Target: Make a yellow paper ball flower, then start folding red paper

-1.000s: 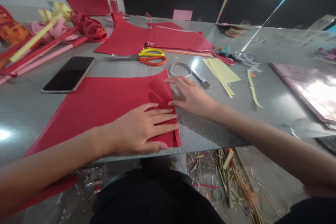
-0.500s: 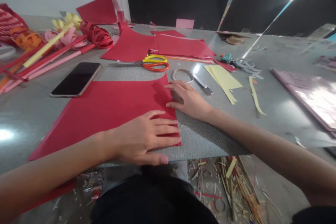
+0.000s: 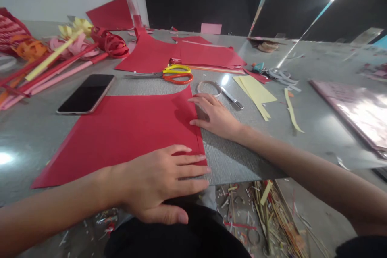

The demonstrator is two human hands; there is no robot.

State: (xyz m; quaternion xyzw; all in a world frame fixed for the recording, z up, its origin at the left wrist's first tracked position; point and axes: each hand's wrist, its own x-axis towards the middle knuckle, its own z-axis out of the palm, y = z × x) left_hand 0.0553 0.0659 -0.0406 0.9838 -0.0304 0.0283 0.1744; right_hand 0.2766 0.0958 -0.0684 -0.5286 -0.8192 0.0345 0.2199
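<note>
A large sheet of red paper (image 3: 130, 125) lies before me, its far right corner curling up. My left hand (image 3: 165, 183) is spread over the near right corner, fingers apart, the thumb reaching past the table edge. At the sheet's right edge rests my right hand (image 3: 216, 117), fingertips and thumb apart on the red surface. A narrow crease or fold line runs along that edge between the hands. Beyond the sheet are scissors (image 3: 178, 74) with yellow and red handles. A ring of tape or strip (image 3: 209, 88) and a slim metal-ended tool (image 3: 232, 97) lie just past my right hand.
A phone (image 3: 87, 93) overlaps the sheet's far left corner. Paper flowers on rolled stems (image 3: 57, 56) fill the left side. More red paper (image 3: 208, 53) is stacked behind; yellow paper pieces (image 3: 256, 92) and a pink plastic-covered pad (image 3: 347, 109) are right. Scraps litter the floor (image 3: 242, 209).
My left hand has slid toward me along the right edge, its thumb now beyond the table edge. My right hand stays about where it was.
</note>
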